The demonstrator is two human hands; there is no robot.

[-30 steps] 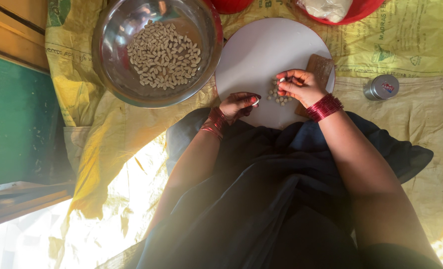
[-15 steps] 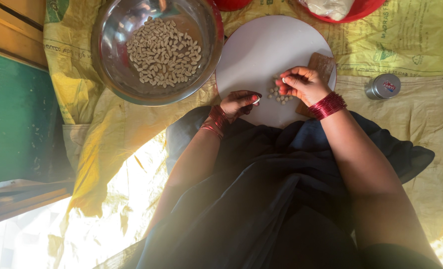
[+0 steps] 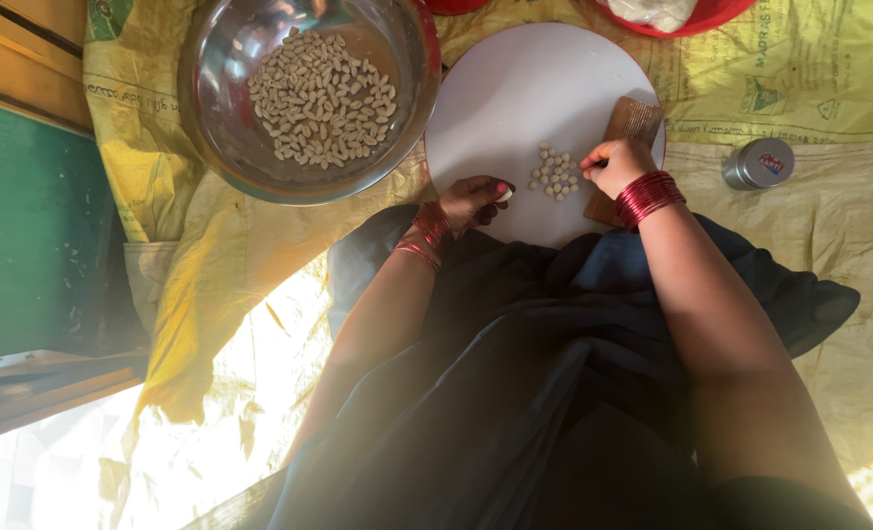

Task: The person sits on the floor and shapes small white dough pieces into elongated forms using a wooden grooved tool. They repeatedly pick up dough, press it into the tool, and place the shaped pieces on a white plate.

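Head view: the right hand [image 3: 616, 165], fingers pinched shut, picks at the small heap of pale nuts [image 3: 555, 174] on the white round board [image 3: 525, 93]; the left hand [image 3: 474, 199] grips something small and white. Sorting seems underway; next calls for a careful pinch.

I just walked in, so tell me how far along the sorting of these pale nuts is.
Done: most pale nuts already lie in the round steel bowl. In hand: the left hand pinches one pale piece; the right hand touches the small heap on the round white board. Left: only that heap.
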